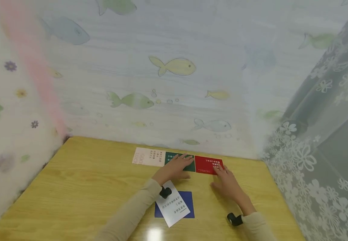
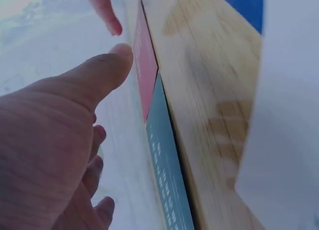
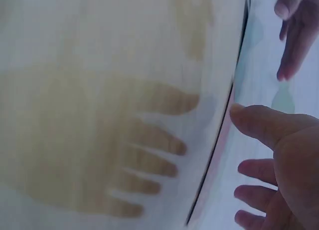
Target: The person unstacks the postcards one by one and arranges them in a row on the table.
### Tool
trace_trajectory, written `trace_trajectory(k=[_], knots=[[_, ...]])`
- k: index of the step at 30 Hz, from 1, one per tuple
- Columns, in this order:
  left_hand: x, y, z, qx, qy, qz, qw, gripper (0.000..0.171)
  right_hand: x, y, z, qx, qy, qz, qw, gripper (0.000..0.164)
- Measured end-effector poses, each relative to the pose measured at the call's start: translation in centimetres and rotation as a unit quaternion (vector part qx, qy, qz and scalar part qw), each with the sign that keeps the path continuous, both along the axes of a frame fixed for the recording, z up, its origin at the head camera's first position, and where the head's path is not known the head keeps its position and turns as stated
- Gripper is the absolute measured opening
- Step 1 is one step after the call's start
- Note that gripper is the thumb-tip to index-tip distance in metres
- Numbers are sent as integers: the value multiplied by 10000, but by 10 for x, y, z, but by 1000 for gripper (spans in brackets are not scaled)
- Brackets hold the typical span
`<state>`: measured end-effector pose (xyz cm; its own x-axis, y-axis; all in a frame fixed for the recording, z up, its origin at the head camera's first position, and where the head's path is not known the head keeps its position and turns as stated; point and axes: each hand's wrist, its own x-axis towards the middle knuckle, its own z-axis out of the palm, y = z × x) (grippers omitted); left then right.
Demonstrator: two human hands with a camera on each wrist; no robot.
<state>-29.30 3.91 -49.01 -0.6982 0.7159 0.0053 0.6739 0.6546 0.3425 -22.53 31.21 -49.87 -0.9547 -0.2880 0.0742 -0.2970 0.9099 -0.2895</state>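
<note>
Three printed cards lie end to end along the table's far edge: a pale pink one, a green one and a red one. My left hand is spread over the green card and hides part of it. My right hand reaches to the red card's right end, fingers extended. In the wrist views both hands hold nothing; whether the fingertips touch the cards I cannot tell. Nearer, below the left wrist, a white card with dark print lies askew across a blue card.
The yellow wood-grain table meets a fabric backdrop printed with fish right behind the cards. A flower-print cloth hangs on the left, and a sheer lace curtain on the right. Each wrist wears a small black camera.
</note>
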Motion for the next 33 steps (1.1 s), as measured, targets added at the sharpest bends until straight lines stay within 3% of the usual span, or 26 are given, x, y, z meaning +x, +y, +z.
trace_trajectory(k=[7,13,17,25,33], knots=[[30,-41,-6,-258,227,36,9994,73,44,-48,-8,-453,-339,-135,9983,72],[53,-69,-13,14,-199,154,9997,72,77,-80,-1,-629,-1137,348,9909,80],[61,-82,-14,-113,-173,256,9995,71,85,-93,4,-660,-1499,518,9851,85],[74,-101,-5,-78,-228,303,9993,67,96,-110,10,-1026,-1671,667,9783,87],[91,-114,-11,3,-257,358,9990,69,115,-124,1,-1140,-2192,1009,9637,89]])
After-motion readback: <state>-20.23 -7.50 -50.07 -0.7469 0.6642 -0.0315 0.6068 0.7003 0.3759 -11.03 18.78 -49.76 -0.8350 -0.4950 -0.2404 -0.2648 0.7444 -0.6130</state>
